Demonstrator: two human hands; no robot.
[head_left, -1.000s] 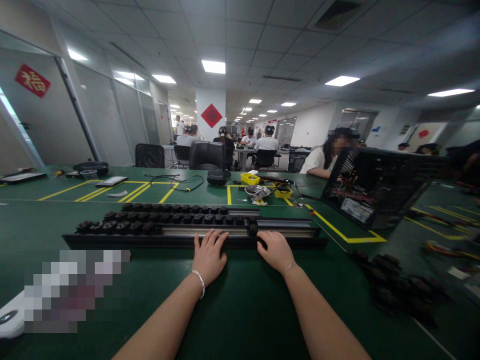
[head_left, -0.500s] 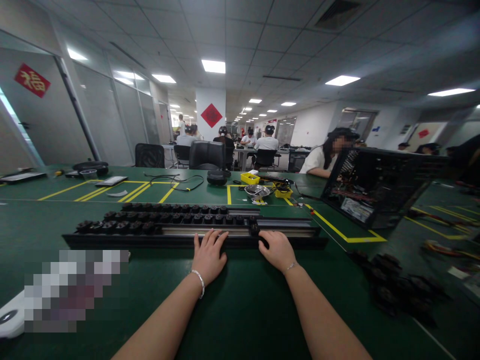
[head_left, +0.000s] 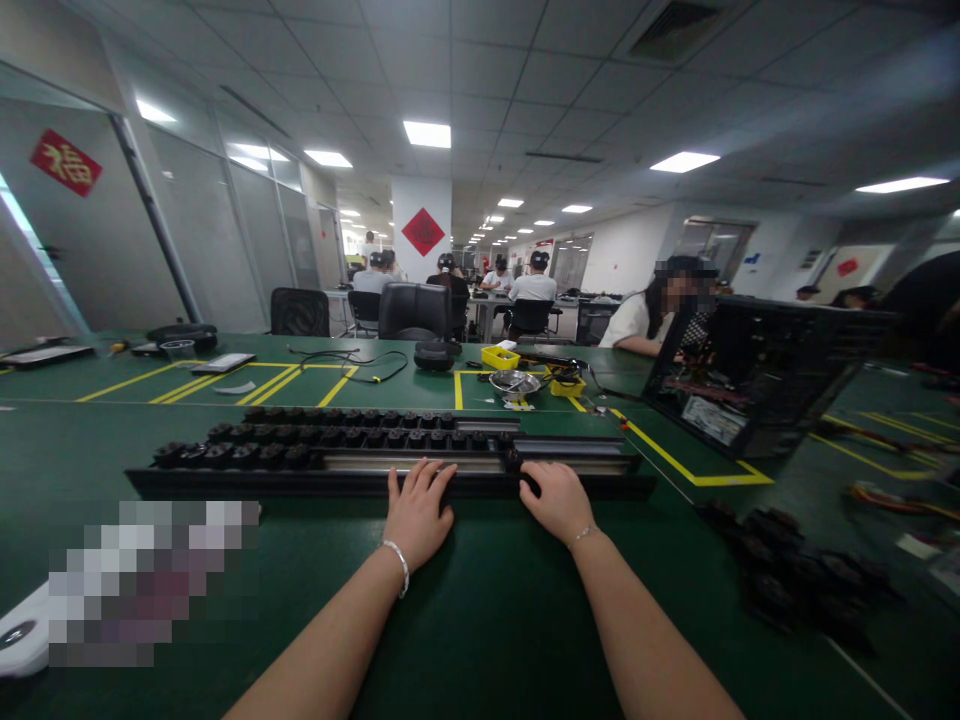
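My left hand point(head_left: 417, 515) lies flat and open on the green table point(head_left: 480, 620), fingers spread, the tips touching the near edge of the long black rail tray point(head_left: 225, 482) — it has not shifted since a second ago. My right hand point(head_left: 555, 500) rests against the same near edge, fingers curled over a small black knob point(head_left: 514, 460) sitting in the metal track; whether it truly grips the knob I cannot tell. That knob and hand have crept a little to the right along the track. Rows of black knobs point(head_left: 247, 452) fill the tray's far-left side. To the far right stands an open computer case point(head_left: 757, 380), with a person in white point(head_left: 637, 322) seated behind it — unchanged.
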